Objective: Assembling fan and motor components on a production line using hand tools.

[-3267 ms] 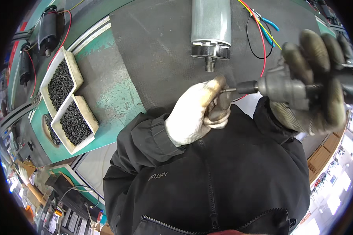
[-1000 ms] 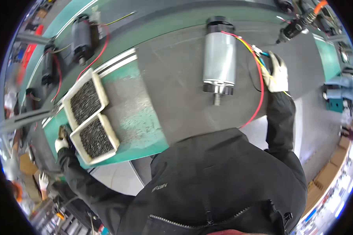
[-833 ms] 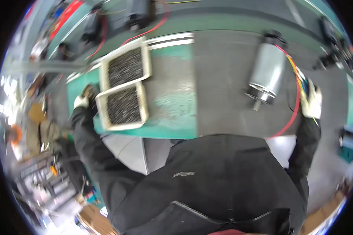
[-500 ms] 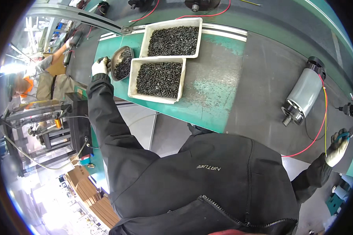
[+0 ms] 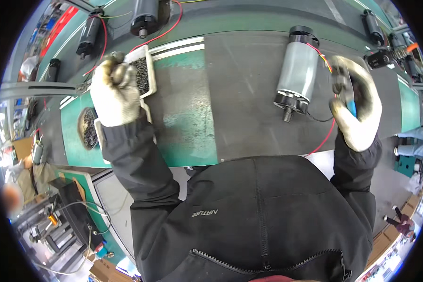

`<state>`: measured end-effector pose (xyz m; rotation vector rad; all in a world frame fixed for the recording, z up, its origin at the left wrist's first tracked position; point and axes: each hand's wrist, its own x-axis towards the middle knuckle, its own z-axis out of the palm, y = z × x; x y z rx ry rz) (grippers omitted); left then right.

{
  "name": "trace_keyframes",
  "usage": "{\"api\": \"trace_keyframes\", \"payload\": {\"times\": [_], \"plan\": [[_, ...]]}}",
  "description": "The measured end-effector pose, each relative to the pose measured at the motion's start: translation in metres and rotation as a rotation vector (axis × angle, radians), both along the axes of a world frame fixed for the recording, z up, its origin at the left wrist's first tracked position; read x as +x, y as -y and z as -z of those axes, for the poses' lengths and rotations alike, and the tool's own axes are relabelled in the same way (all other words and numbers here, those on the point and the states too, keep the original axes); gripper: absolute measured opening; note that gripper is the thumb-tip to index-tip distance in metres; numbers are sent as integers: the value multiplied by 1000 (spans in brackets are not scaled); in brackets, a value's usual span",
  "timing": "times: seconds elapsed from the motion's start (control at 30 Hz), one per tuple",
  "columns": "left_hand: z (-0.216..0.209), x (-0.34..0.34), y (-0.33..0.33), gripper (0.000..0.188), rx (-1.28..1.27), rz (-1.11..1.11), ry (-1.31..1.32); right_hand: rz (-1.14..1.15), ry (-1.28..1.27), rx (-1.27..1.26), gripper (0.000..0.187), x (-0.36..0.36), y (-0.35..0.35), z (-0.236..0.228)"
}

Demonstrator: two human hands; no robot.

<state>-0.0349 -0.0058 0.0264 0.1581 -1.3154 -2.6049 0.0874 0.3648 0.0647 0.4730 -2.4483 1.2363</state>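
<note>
My left hand [image 5: 113, 91], in a pale work glove, is curled into a fist over a white tray [image 5: 148, 89] of small dark screws [image 5: 141, 75]; anything inside the fist is hidden. My right hand [image 5: 359, 110], also gloved, grips a dark driver tool [image 5: 339, 83] with a blue part, just right of a grey cylindrical motor [image 5: 297, 66]. The motor lies on the dark mat [image 5: 249, 103] with its shaft pointing toward me. Red and yellow wires [image 5: 325, 136] run from the motor past my right hand.
A second white tray [image 5: 98, 129] lies partly under my left forearm, with a small round dish of dark parts [image 5: 86, 128] beside it. Black motors [image 5: 143, 16] with red leads lie along the far side. The green bench edge [image 5: 183, 160] runs before me. Another person [image 5: 19, 174] sits far left.
The view has swung back to the right. My left hand has moved from the dish at the bench's left end up over the screw tray. My right hand has risen beside the motor.
</note>
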Motion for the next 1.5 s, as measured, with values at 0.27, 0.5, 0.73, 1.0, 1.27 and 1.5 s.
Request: {"api": "trace_keyframes", "payload": {"times": [0.27, 0.5, 0.73, 1.0, 1.27, 1.5], "plan": [[19, 8, 69, 4, -28, -6, -12, 421, 188, -353, 49, 26, -26, 44], [25, 29, 238, 10, -1475, -384, 430, 421, 243, -509, 42, 20, -53, 80], [34, 37, 291, 11, -1492, -361, 475, 415, 292, -495, 45, 26, -61, 89], [-28, 93, -82, 18, -173, 263, 60, 123, -14, 197, 52, 18, -2, 10], [-37, 85, -180, 17, 375, 860, 122, 144, -253, 657, 51, 27, -19, -51], [-29, 89, -194, 17, 302, 851, 46, 170, -264, 620, 53, 34, -24, -50]]}}
